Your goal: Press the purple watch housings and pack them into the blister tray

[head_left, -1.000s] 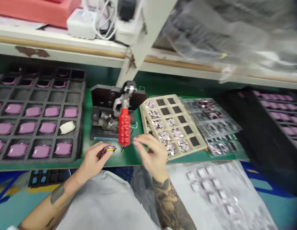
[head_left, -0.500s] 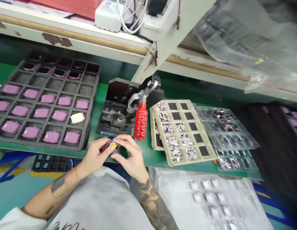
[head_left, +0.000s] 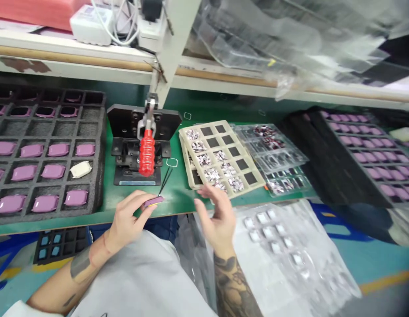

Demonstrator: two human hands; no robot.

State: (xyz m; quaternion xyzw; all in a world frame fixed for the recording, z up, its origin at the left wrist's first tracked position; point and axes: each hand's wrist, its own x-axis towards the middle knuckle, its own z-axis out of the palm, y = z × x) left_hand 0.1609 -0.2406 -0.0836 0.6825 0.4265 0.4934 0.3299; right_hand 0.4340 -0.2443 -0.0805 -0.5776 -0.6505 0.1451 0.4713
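My left hand (head_left: pixel 130 218) pinches a small purple case (head_left: pixel 153 201) with a yellow strip along its lower edge, just over the bench's front edge. My right hand (head_left: pixel 217 213), fingers spread and holding nothing, hovers at the near edge of the cream tray (head_left: pixel 235 152), which has small silvery parts in several compartments. Dark tweezers (head_left: pixel 165 180) lie on the green bench just beyond the purple case. Behind them stands a black clamp fixture (head_left: pixel 125 152) with a red handle (head_left: pixel 146 154).
A grey foam tray (head_left: pixel 99 176) of purple cases and one cream piece (head_left: pixel 81 169) is at the left. Clear trays (head_left: pixel 273 147) lie right of the cream tray. Farther right is another dark tray (head_left: pixel 352 158) of purple cases. A shelf edge (head_left: pixel 101 72) crosses behind.
The view has shifted right. My right hand has left the purple case and moved right to the cream tray; my left hand still holds the case, now seen edge-on.
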